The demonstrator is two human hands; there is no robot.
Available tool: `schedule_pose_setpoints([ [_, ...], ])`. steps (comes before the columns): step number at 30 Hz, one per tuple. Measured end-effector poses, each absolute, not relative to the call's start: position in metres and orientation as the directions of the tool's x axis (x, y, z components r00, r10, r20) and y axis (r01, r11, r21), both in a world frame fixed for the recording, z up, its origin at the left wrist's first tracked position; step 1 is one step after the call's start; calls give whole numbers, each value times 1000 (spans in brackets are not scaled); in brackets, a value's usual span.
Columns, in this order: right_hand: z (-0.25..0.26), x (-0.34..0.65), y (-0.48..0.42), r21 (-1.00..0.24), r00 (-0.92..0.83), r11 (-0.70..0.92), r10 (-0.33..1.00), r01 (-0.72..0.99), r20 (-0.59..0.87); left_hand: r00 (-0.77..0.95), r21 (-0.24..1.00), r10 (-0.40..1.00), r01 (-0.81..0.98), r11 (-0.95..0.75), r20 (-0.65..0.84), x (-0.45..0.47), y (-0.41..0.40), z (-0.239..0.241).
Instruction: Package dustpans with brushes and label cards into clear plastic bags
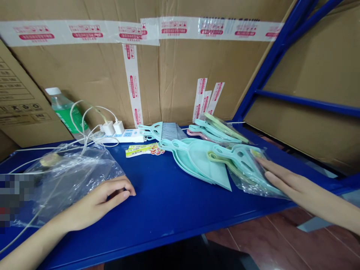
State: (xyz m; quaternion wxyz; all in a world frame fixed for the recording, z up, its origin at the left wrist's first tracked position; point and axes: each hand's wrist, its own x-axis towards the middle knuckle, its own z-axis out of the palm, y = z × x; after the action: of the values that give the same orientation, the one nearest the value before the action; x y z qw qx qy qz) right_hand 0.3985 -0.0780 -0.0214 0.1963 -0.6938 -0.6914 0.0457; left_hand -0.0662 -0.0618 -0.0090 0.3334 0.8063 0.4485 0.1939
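Right hand (292, 183) lies on bagged set (253, 172), table's (157, 210) right side; pinching or not, can't tell. Left hand (94, 202) curls loosely, empty. Rear pile (222, 131) looks bagged; dustpans (208, 157), rear brushes (168, 131) lie loose.

A: Legible print on the tape (87, 32) across the cardboard (182, 71)?
B: Red pictograms above red lozenges with white characters, too small to read. Likewise on the vertical strip (131, 75) and 3 short strips (200, 93) above the back edge of the blue tabletop (163, 213).
A: Toward the tape's right end?
B: Dark blue lettering (233, 20), partly covered, unreadable.
A: And on the carton (17, 84) by the tabletop's back left corner?
B: Tiny ruled rows, then black signs, seemingly including recycling arrows (35, 106).
A: On the bottle (70, 118) near that corner?
B: White marks on green, too blurred.
A: On the yellow labels (140, 151) near the back edge?
B: Characters, but illegible.
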Motion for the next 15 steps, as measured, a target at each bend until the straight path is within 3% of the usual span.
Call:
schedule_pose_setpoints([
  [3, -28, 392, -82, -303, -41, 82, 989, 950, 139, 542, 709, 840, 587, -392, 16, -64, -63, -7],
  [8, -37, 388, -79, -195, -138, 177, 971, 965, 196, 575, 692, 818, 592, -414, -2, -63, -64, -8],
  [15, -31, 383, -75, -143, -172, 200, 967, 969, 189, 616, 664, 788, 593, -455, -10, -62, -66, -10],
])
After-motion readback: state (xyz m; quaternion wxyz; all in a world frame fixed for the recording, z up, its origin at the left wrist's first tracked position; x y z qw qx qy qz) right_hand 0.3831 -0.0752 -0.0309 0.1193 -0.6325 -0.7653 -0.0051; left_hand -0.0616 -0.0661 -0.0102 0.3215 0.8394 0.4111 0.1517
